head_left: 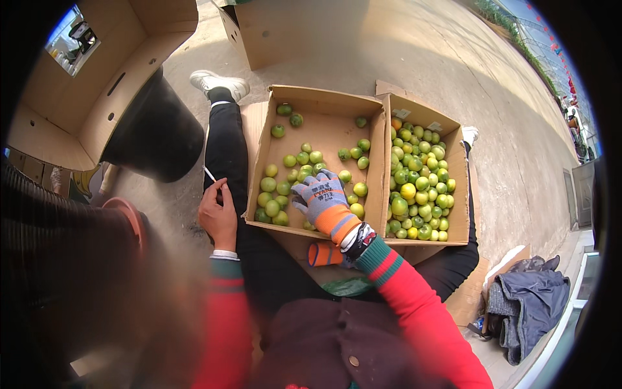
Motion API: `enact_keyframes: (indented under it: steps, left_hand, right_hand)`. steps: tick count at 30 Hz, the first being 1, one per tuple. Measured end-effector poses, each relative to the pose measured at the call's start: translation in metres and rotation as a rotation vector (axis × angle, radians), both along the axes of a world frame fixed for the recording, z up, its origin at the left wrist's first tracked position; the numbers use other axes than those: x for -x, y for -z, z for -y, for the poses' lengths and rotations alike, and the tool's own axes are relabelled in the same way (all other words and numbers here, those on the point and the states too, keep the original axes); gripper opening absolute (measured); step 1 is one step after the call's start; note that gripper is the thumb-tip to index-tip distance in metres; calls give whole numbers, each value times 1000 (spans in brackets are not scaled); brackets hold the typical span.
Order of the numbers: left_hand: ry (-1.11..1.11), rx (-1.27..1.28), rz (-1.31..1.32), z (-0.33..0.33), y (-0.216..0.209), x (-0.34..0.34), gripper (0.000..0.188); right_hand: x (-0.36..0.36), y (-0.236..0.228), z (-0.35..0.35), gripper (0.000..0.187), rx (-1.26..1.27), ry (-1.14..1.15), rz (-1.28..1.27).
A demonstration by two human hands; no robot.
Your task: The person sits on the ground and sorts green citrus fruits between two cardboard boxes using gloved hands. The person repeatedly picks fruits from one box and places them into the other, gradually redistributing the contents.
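Observation:
On the left, my bare left hand [218,212] pinches a thin white cigarette [208,174] above my thigh. My right hand [326,201], in a grey and orange work glove, is down in the left cardboard box [311,97]. Its fingers curl downward among green tomatoes [272,198]; what they grip, if anything, is hidden under the glove. More green tomatoes lie scattered toward that box's far end and right side. Joined to it on the right, a second box [459,220] holds a thick layer of green and yellowish tomatoes [421,175].
Both boxes stand between my outstretched legs. Nearer me lie an orange-cuffed glove [324,254] and green plastic [346,286]. At left, a large open carton [97,110] rests on a black bucket [159,133]. A dark jacket [531,305] lies at right.

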State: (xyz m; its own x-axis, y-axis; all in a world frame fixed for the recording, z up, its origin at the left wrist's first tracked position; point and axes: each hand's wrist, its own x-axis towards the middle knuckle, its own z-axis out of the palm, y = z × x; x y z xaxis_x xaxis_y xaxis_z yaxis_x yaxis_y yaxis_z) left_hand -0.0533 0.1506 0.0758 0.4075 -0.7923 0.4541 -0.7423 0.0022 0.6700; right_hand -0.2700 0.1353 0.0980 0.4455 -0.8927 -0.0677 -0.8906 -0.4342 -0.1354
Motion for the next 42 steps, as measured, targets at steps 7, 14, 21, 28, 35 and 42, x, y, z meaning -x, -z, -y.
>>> enact_keyframes:
  steps: [7, 14, 21, 28, 35, 42]
  left_hand:
    - [25, -9, 16, 3, 0, 7, 14]
    - [-2, -79, -53, 1, 2, 2, 14]
    - [10, -93, -27, 4, 5, 1, 17]
    - [44, -97, 83, 6, 15, 4, 20]
    - [35, -99, 100, 2, 13, -10, 19]
    - [52, -78, 146, 4, 16, -8, 18]
  right_hand:
    - [-2, 18, 13, 29, -290, -333, -2]
    - [-8, 23, 1, 54, -371, -322, 1]
    - [-42, 36, 6, 27, -231, -325, -218]
    - [-7, 31, 2, 36, -286, -198, 78]
    - [118, -40, -9, 51, 135, 368, 713]
    - [267, 29, 23, 56, 293, 858, -250]
